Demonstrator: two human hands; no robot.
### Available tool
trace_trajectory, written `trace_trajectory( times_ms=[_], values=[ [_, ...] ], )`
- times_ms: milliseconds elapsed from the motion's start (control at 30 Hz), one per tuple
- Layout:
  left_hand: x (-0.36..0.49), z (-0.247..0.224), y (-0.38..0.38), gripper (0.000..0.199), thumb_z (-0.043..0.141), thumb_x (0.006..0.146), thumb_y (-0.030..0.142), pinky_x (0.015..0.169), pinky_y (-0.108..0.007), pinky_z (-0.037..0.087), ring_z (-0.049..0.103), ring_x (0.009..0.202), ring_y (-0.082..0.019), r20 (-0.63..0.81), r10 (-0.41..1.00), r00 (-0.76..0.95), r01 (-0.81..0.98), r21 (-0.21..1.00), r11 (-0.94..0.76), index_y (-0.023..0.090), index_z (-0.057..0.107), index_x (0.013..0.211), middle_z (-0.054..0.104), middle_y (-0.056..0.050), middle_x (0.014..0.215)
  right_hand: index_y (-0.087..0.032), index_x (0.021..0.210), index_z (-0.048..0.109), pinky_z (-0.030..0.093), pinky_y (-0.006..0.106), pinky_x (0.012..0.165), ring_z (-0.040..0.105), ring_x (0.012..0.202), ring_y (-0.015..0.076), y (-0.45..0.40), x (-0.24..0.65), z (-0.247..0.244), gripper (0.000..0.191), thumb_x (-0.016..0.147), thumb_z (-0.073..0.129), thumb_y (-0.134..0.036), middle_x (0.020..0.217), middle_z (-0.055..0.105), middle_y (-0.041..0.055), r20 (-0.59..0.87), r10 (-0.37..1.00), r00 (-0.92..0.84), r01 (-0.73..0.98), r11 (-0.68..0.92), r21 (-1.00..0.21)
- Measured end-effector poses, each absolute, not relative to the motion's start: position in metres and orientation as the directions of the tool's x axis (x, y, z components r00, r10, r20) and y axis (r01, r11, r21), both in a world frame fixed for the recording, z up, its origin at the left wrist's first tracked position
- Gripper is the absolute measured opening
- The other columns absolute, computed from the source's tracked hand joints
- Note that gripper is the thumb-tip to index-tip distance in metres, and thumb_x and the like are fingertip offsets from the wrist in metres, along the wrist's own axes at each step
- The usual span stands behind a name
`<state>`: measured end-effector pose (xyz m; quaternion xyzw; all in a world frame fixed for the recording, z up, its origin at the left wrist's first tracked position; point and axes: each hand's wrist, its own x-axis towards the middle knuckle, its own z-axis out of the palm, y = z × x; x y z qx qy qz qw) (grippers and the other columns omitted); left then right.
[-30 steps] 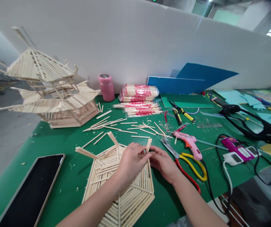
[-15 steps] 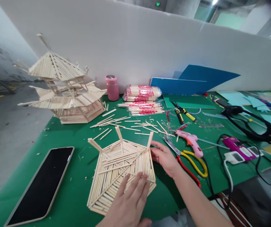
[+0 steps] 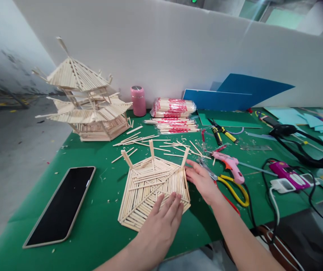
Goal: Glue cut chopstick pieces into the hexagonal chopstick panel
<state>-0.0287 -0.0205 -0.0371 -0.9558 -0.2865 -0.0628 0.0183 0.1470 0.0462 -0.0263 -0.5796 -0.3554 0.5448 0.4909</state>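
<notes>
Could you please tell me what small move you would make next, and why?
I'd probably turn the stick panel slightly, bringing its bare near-left corner closer to the right hand: the three visible posts stand at far corners, and the left hand rests on the panel.

Stick panel [image 3: 153,186] is lying on table [image 3: 99,222], phone [image 3: 61,203] is lying to its left, scissors [image 3: 222,178] to its right, loose sticks [image 3: 134,140] are lying behind, pagoda model [image 3: 102,113] is standing behind phone.
</notes>
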Motion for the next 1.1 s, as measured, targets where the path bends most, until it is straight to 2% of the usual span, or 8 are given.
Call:
trace_trajectory(
  times_ms=[133, 333, 467, 533, 600, 700, 933, 1100],
  values=[
    [-0.029, -0.040, -0.020, 0.042, 0.031, 0.086, 0.015, 0.100, -0.044, 0.023, 0.029, 0.125, -0.026, 0.101, 0.564, 0.819, 0.564, 0.033, -0.825, 0.011, 0.035, 0.128, 0.038, -0.013, 0.135, -0.019, 0.105, 0.054, 0.036, 0.041, 0.093, 0.055, 0.103, 0.0219, 0.042, 0.156, -0.034, 0.039, 0.067, 0.057, -0.024, 0.104, 0.063, 0.0090, -0.178, 0.957, 0.228, -0.011, -0.181, -0.983],
    [-0.026, -0.040, -0.019, 0.039, 0.032, 0.087, 0.017, 0.099, -0.044, 0.026, 0.031, 0.124, -0.026, 0.121, 0.577, 0.808, 0.571, 0.079, -0.817, 0.010, 0.037, 0.125, 0.040, -0.014, 0.133, -0.020, 0.105, 0.052, 0.041, 0.039, 0.087, 0.055, 0.093, 0.0191, 0.022, 0.168, -0.038, 0.033, 0.073, 0.055, -0.028, 0.098, 0.058, 0.0073, 0.009, 0.955, 0.297, 0.147, -0.036, -0.988],
    [-0.026, -0.039, -0.021, 0.034, 0.034, 0.088, 0.025, 0.095, -0.043, 0.032, 0.041, 0.116, -0.026, 0.238, 0.588, 0.773, 0.578, 0.115, -0.808, 0.011, 0.046, 0.116, 0.049, -0.013, 0.125, -0.022, 0.107, 0.054, 0.043, 0.037, 0.078, 0.051, 0.077, 0.0166, 0.006, 0.168, -0.048, 0.035, 0.073, 0.058, -0.027, 0.087, 0.053, 0.0036, 0.088, 0.935, 0.344, 0.258, -0.005, -0.966],
    [-0.032, -0.039, -0.019, 0.030, 0.035, 0.087, 0.026, 0.091, -0.043, 0.035, 0.046, 0.110, -0.026, 0.330, 0.612, 0.719, 0.604, 0.140, -0.784, 0.013, 0.051, 0.110, 0.056, -0.011, 0.117, -0.022, 0.108, 0.053, 0.045, 0.035, 0.075, 0.051, 0.075, 0.0160, -0.001, 0.165, -0.054, 0.035, 0.074, 0.057, -0.027, 0.086, 0.052, 0.0032, 0.113, 0.935, 0.336, 0.294, 0.009, -0.956],
    [-0.042, -0.037, -0.010, 0.025, 0.038, 0.086, 0.019, 0.086, -0.043, 0.037, 0.050, 0.102, -0.025, 0.407, 0.649, 0.643, 0.654, 0.150, -0.742, 0.014, 0.054, 0.104, 0.060, -0.010, 0.106, -0.022, 0.108, 0.053, 0.046, 0.034, 0.073, 0.053, 0.078, 0.0166, -0.006, 0.162, -0.059, 0.034, 0.075, 0.058, -0.027, 0.088, 0.054, 0.0043, 0.125, 0.938, 0.322, 0.317, 0.017, -0.948],
    [-0.059, -0.029, 0.010, 0.022, 0.040, 0.084, 0.012, 0.078, -0.039, 0.039, 0.052, 0.089, -0.022, 0.444, 0.692, 0.570, 0.718, 0.140, -0.682, 0.012, 0.056, 0.098, 0.062, -0.009, 0.092, -0.022, 0.105, 0.054, 0.049, 0.033, 0.071, 0.056, 0.078, 0.0171, -0.011, 0.158, -0.065, 0.032, 0.074, 0.059, -0.029, 0.090, 0.059, 0.0060, 0.131, 0.942, 0.309, 0.335, 0.021, -0.942],
    [-0.062, -0.013, 0.042, 0.022, 0.038, 0.085, 0.016, 0.072, -0.038, 0.039, 0.051, 0.082, -0.022, 0.182, 0.810, 0.558, 0.824, -0.004, -0.567, 0.013, 0.059, 0.089, 0.059, -0.009, 0.082, -0.020, 0.101, 0.055, 0.051, 0.034, 0.069, 0.061, 0.075, 0.0187, -0.013, 0.159, -0.072, 0.027, 0.077, 0.057, -0.030, 0.089, 0.062, 0.0072, 0.182, 0.941, 0.287, 0.445, 0.037, -0.895],
    [-0.059, -0.019, 0.044, 0.022, 0.037, 0.084, 0.011, 0.076, -0.039, 0.037, 0.050, 0.079, -0.020, 0.192, 0.800, 0.568, 0.819, -0.032, -0.573, 0.017, 0.058, 0.078, 0.056, -0.006, 0.079, -0.022, 0.096, 0.057, 0.050, 0.032, 0.072, 0.060, 0.082, 0.0198, -0.013, 0.159, -0.071, 0.018, 0.079, 0.053, -0.028, 0.094, 0.062, 0.0065, 0.292, 0.925, 0.245, 0.577, 0.103, -0.810]
  ],
)
